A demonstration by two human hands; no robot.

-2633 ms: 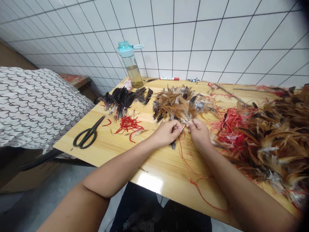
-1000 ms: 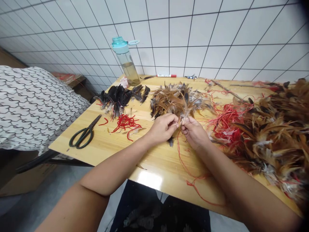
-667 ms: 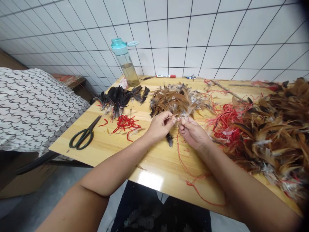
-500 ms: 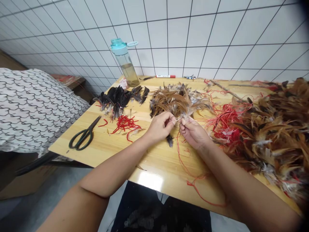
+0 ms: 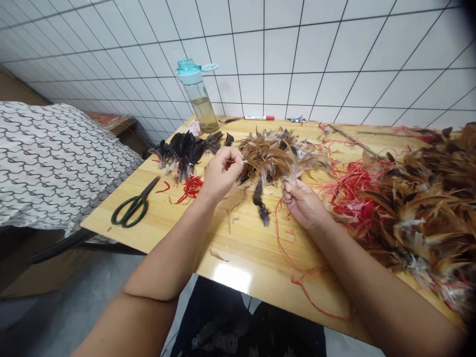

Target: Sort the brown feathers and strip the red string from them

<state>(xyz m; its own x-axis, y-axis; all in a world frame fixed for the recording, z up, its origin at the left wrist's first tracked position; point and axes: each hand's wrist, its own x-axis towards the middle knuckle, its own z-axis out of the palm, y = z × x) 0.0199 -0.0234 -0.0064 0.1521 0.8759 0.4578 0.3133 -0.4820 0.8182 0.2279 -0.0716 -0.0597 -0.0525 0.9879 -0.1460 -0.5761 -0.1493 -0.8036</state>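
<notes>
Two brown feather heaps [image 5: 271, 153] [image 5: 416, 208], one bottle [image 5: 203, 104], one scissors [image 5: 141, 199]

Scissors [image 5: 130, 206] lie on the table [image 5: 253, 248], left of the middle feather pile [image 5: 269, 152].

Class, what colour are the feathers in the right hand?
The feathers in the right hand are brown with whitish bases, best seen in the head view.

White tiled wall [image 5: 282, 52], grey floor [image 5: 107, 277]
</notes>
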